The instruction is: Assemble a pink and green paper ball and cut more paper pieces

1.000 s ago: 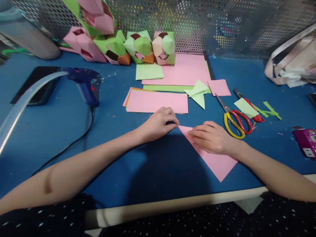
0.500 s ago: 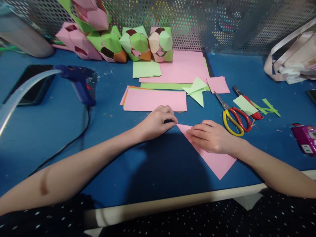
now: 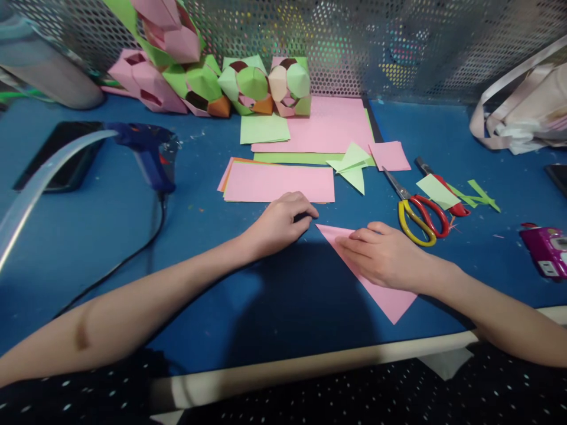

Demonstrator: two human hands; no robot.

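Note:
A pink sheet of paper [image 3: 392,307], folded to a pointed triangle, lies flat on the blue tabletop in front of me. My right hand [image 3: 383,255] rests on it with the fingers laid flat, covering its middle and upper right edge. Just off the paper's sharp left corner is my left hand [image 3: 286,221]; a small gap shows between its thumb and forefinger, and nothing is in them. Behind that hand lies a stack of pink paper strips [image 3: 279,183], with orange and green edges peeking out. Scissors [image 3: 419,215] with red and yellow handles lie beyond my right hand.
Folded paper balls [image 3: 245,85] stand along the mesh panel [image 3: 336,65]. At left are a glue gun [image 3: 153,156], its cord and a dark phone-like slab [image 3: 62,156]. A red cutter [image 3: 460,209], green scraps and a purple device [image 3: 547,251] lie at right.
My left thumb and forefinger have come off the paper's pointed corner and parted slightly. My right hand has slid a little toward me and right along the folded paper.

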